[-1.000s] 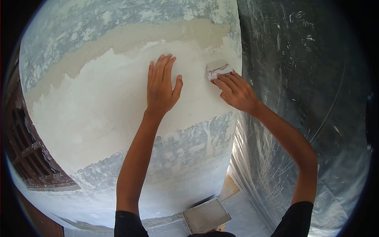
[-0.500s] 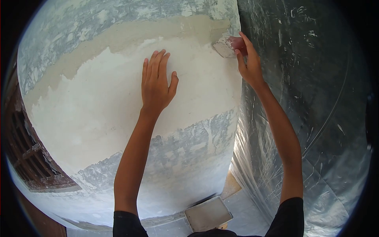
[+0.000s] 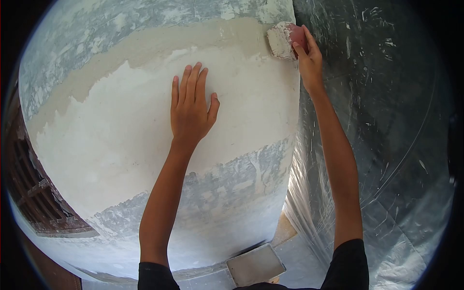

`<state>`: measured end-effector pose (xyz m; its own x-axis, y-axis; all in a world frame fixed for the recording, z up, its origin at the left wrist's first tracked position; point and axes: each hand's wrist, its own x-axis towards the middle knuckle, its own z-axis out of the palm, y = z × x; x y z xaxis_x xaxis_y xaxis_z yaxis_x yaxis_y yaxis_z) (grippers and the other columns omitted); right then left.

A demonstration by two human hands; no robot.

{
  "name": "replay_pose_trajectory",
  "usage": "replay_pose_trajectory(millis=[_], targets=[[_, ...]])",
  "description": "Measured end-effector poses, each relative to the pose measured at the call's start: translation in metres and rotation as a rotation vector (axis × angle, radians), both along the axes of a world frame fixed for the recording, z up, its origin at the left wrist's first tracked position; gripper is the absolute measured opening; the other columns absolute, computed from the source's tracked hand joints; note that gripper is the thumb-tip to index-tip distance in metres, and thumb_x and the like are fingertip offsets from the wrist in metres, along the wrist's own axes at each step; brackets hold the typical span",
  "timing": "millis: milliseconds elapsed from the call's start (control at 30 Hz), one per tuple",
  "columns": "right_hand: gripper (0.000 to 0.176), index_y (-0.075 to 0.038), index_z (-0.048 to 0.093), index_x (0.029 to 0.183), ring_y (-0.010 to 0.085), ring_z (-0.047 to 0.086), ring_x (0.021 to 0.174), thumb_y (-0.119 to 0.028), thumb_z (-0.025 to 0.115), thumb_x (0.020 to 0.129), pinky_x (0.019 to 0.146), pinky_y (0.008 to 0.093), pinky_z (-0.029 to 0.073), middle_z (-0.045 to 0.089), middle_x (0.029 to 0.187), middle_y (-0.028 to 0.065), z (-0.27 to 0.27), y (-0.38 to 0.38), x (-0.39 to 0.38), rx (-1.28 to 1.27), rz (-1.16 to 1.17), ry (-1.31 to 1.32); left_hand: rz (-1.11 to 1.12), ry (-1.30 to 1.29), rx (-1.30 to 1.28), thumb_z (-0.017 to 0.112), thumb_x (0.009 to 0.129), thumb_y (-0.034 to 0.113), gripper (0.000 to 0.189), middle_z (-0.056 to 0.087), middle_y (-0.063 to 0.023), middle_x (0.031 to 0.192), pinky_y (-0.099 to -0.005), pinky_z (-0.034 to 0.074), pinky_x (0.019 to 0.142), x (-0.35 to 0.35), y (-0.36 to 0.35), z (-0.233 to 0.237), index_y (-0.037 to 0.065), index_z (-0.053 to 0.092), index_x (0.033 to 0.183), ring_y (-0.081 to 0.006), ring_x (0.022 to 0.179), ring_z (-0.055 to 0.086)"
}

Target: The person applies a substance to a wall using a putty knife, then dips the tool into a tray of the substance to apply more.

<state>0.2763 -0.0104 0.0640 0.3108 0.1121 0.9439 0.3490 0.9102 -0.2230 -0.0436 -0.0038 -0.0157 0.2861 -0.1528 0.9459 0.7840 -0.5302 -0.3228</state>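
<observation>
Flat against the white plastered part of the wall (image 3: pixel 121 145) rests my left hand (image 3: pixel 192 104), its fingers spread and nothing in it. My right hand (image 3: pixel 309 58) grips a scraper (image 3: pixel 298 39) with a reddish grip at the wall's right edge, near the top. Thick pale plaster covers the scraper's blade side, which faces left. Just left of the scraper, a damp beige band of plaster (image 3: pixel 159 41) runs across the upper wall, with rough grey-blue surface above it.
Dark plastic sheeting (image 3: pixel 382 111) with white splashes hangs to the right of the wall. A rectangular tray (image 3: pixel 256 265) stands on the floor below. A brown slatted frame (image 3: pixel 41 193) is at the left.
My right hand has moved up and slightly right with the scraper, whose plaster-covered side now shows more. My left hand has barely shifted.
</observation>
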Motion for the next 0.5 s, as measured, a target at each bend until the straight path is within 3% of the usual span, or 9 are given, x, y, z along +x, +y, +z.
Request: replay_pose_trajectory(millis=[300, 400, 500], targets=[[0.054, -0.004, 0.052, 0.152, 0.0197, 0.06, 0.129, -0.004, 0.063, 0.099, 0.11, 0.0311, 0.045, 0.061, 0.144, 0.0142, 0.024, 0.024, 0.006, 0.039, 0.025, -0.058, 0.032, 0.0, 0.008, 0.062, 0.094, 0.017, 0.054, 0.049, -0.0112, 0.156, -0.0516, 0.027, 0.125, 0.0, 0.001, -0.001, 0.005, 0.052, 0.146, -0.0293, 0.15, 0.04], [0.056, -0.005, 0.048, 0.155, 0.0154, 0.059, 0.125, -0.005, 0.061, 0.101, 0.107, 0.0282, 0.047, 0.06, 0.144, 0.0136, 0.036, 0.017, 0.018, 0.109, -0.241, 0.051, 0.041, -0.003, 0.009, 0.062, 0.094, 0.017, 0.054, 0.049, -0.0113, 0.156, -0.0516, 0.028, 0.125, 0.001, 0.001, 0.0, 0.005, 0.053, 0.146, -0.0292, 0.15, 0.04], [0.055, -0.005, 0.048, 0.155, 0.015, 0.059, 0.125, -0.004, 0.062, 0.101, 0.107, 0.0276, 0.047, 0.061, 0.143, 0.0123, 0.038, 0.003, 0.008, 0.146, -0.091, 0.037, 0.044, -0.008, 0.013, 0.062, 0.094, 0.017, 0.054, 0.05, -0.0115, 0.155, -0.0516, 0.028, 0.125, 0.002, 0.0, 0.0, 0.005, 0.053, 0.146, -0.0292, 0.15, 0.041]])
